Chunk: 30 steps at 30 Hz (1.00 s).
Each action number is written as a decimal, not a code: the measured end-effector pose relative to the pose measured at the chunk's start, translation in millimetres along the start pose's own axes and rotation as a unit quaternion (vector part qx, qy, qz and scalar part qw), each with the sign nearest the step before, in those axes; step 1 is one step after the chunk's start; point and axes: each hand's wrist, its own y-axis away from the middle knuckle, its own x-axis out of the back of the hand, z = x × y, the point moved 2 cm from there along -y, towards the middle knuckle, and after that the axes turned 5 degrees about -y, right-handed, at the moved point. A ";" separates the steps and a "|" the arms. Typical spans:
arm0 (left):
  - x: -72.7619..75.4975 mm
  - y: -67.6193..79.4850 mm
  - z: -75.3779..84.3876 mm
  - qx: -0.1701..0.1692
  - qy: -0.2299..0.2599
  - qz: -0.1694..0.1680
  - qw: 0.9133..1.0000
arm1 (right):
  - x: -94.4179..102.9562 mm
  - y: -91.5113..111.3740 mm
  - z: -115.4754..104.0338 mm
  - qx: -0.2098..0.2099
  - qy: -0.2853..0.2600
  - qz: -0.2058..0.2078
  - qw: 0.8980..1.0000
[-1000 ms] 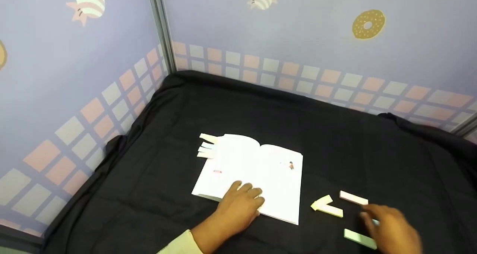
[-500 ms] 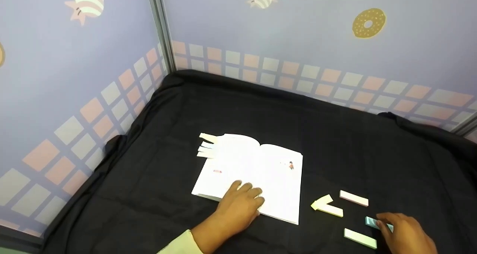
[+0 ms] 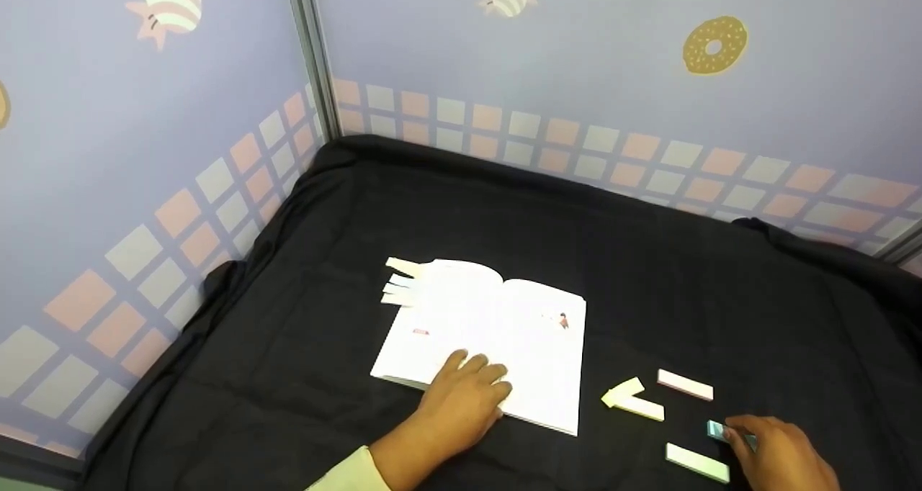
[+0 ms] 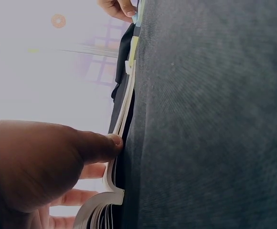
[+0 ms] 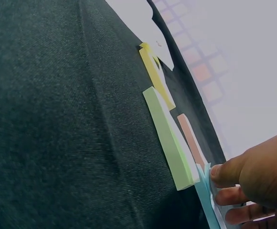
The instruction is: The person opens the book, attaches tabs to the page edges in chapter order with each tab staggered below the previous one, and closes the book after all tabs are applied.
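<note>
An open book (image 3: 540,361) lies on black cloth, with several pale sticky tabs (image 3: 397,299) jutting from its left edge. My left hand (image 3: 461,404) rests across the pages near the middle fold, fingers spread, its thumb (image 4: 105,145) at the book's near edge. To the right, my right hand (image 3: 785,451) pinches at a blue sticky-note pad (image 3: 715,430) on the cloth. In the right wrist view, the thumb (image 5: 224,172) touches a blue sheet raised at the pad's end; fingers lie behind it and the pad's far part is cut off.
Between book and right hand lie a yellow pad (image 3: 643,408) with its top strip bent back, a pink pad (image 3: 684,384) and a green pad (image 3: 697,463). Patterned panels (image 3: 547,59) stand behind and left of the black cloth (image 3: 288,390).
My right hand has moved from beside the pink pad, right and down, to the blue pad's right part, uncovering its left end. The left hand and book have stayed put.
</note>
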 end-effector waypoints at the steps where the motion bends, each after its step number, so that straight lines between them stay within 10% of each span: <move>1: 0.1 -0.2 0.0 0.000 0.000 -0.002 1.000 | -0.2 -0.1 -0.9 0.001 -0.001 0.003 1.000; 6: -0.3 0.2 -1.1 0.009 0.007 -0.013 1.000 | -5.7 -1.4 -19.6 0.048 -0.012 0.097 0.994; 11: -0.2 1.1 -2.3 0.016 0.004 -0.018 1.000 | -21.0 -10.3 -58.6 0.209 -0.022 0.210 0.955; 17: -0.5 0.5 -2.1 0.017 0.001 -0.020 1.000 | -41.2 -23.2 -97.0 0.323 0.017 0.156 0.933; 30: -1.3 -2.5 0.7 0.008 0.002 -0.019 1.000 | -56.3 -34.5 -104.3 0.319 0.025 0.148 0.936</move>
